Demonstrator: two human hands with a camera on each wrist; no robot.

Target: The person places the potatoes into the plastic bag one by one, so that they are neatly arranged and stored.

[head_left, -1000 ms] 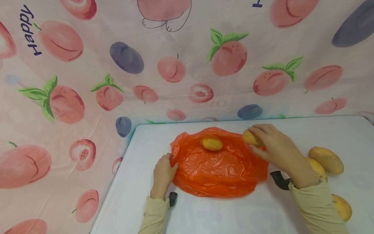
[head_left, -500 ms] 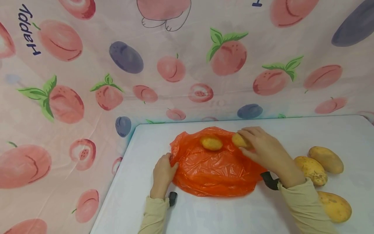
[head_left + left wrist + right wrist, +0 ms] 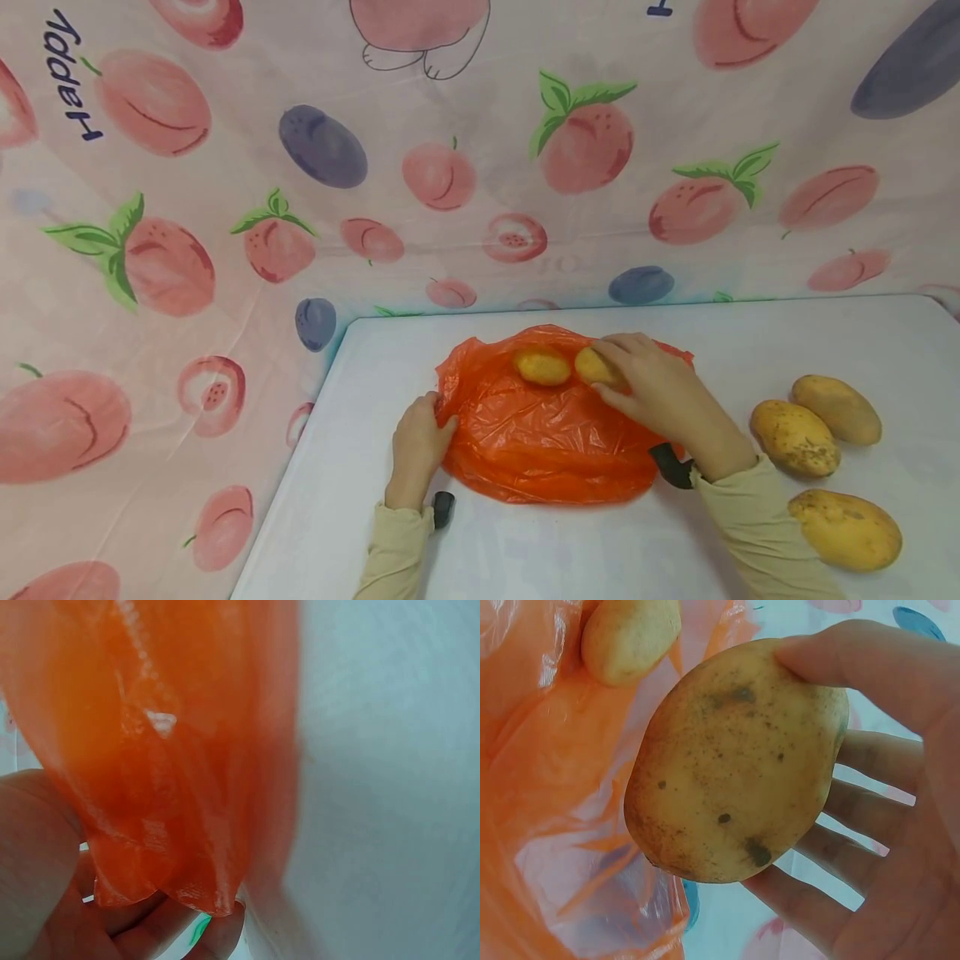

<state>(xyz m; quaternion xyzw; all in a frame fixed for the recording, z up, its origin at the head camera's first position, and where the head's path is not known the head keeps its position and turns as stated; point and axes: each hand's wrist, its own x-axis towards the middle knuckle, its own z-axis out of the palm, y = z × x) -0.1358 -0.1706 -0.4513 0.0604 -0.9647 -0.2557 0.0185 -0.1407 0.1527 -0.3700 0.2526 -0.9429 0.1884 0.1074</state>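
An orange-red plastic bag point(image 3: 547, 425) lies spread on the white table, its mouth held wide. My left hand point(image 3: 420, 440) grips the bag's left edge; in the left wrist view its fingers point(image 3: 154, 930) curl behind the film. One potato point(image 3: 542, 367) rests in the bag near the back. Beside it my right hand point(image 3: 656, 390) holds a second potato point(image 3: 595, 367) over the bag. The right wrist view shows this held potato point(image 3: 735, 765) with dark spots, gripped between thumb and fingers, and the other potato point(image 3: 630, 637) behind it.
Three more potatoes lie on the right of the table: a rear one point(image 3: 836, 408), a middle one point(image 3: 795, 437) and a front one point(image 3: 846, 530). A fruit-print cloth point(image 3: 480, 167) hangs behind the table point(image 3: 570, 550). Dark camera mounts sit at both wrists.
My right hand has carried its potato leftward over the bag, closer to the potato in there. The left hand has stayed in place on the bag's edge.
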